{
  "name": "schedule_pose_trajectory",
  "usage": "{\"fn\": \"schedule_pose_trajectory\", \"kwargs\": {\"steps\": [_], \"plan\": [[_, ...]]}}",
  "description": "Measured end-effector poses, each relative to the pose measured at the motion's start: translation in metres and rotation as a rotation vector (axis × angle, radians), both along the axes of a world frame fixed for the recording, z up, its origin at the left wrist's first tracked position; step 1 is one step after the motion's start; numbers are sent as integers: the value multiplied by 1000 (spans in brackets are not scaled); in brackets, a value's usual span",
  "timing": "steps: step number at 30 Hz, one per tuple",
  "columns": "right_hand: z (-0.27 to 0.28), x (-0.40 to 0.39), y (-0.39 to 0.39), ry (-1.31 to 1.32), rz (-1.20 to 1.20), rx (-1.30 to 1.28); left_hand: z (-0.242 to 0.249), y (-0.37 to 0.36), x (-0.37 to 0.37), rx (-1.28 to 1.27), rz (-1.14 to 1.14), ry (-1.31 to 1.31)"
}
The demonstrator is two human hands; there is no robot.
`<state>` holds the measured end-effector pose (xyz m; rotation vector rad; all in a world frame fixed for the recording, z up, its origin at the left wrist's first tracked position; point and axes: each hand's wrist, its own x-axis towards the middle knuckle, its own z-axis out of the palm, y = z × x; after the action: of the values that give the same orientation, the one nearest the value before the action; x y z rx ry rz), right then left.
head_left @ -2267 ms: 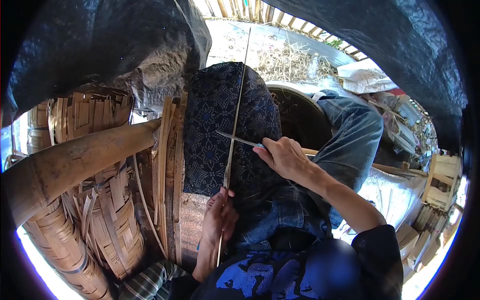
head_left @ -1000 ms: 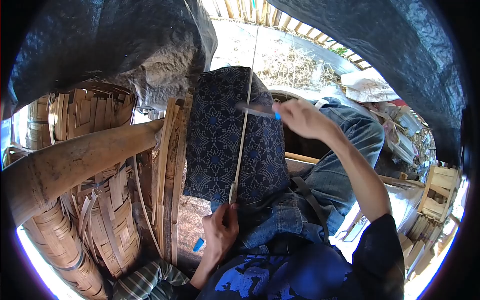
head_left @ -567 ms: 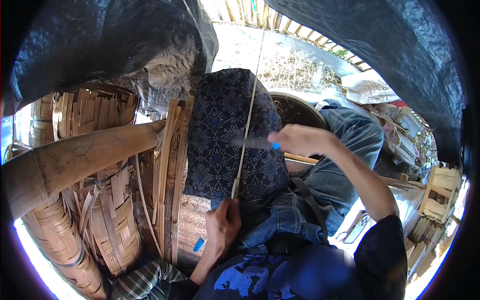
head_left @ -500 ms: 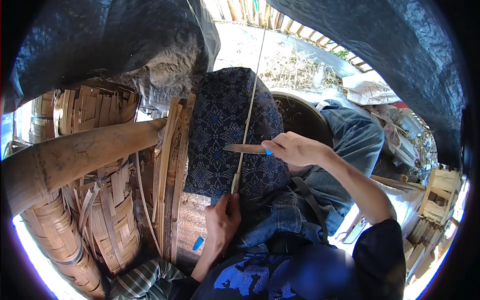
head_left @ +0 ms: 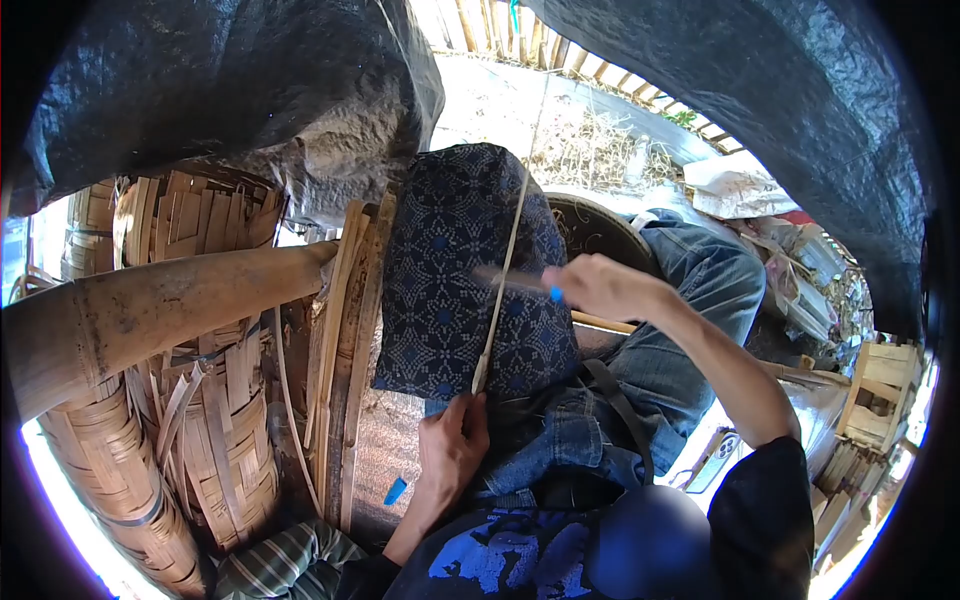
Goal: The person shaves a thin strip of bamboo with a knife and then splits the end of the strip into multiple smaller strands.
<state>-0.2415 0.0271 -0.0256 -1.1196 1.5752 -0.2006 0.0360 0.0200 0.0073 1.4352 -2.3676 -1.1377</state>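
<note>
A long thin bamboo strip runs up and away across a dark blue patterned cloth spread before me. My left hand is closed, pinching the strip's thicker near end at the cloth's lower edge. My right hand is wrapped round a knife; its handle is mostly hidden in the fingers. The motion-blurred knife blade points left and crosses the strip about midway up the cloth. A bit of blue wrapping shows at the right fingers.
At left stand tall woven bamboo baskets, with a thick bamboo pole across them. Dark plastic sheeting hangs overhead. A round dark container sits beyond my denim-covered leg. A blue scrap lies beside my left forearm.
The right hand and knife have moved slightly right and up along the strip, with the blade now blurred. The left hand keeps its pinch on the strip's end. The view has shifted a little.
</note>
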Motion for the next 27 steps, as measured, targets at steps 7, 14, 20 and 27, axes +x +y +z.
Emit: {"fn": "schedule_pose_trajectory", "kwargs": {"steps": [7, 14, 20, 27], "plan": [[-10, 4, 5, -15, -245, -181, -4, 4, 4, -22, 52, -6], [-6, 20, 18, 207, -124, -653, 0, 2, 0, 1, 29, -8], [-23, -8, -5, 268, -275, -545, -3, 5, 3, -74, -35, 14], [-8, 15, 23, 62, -199, -404, -4, 2, -2, -11, 11, 18]]}}
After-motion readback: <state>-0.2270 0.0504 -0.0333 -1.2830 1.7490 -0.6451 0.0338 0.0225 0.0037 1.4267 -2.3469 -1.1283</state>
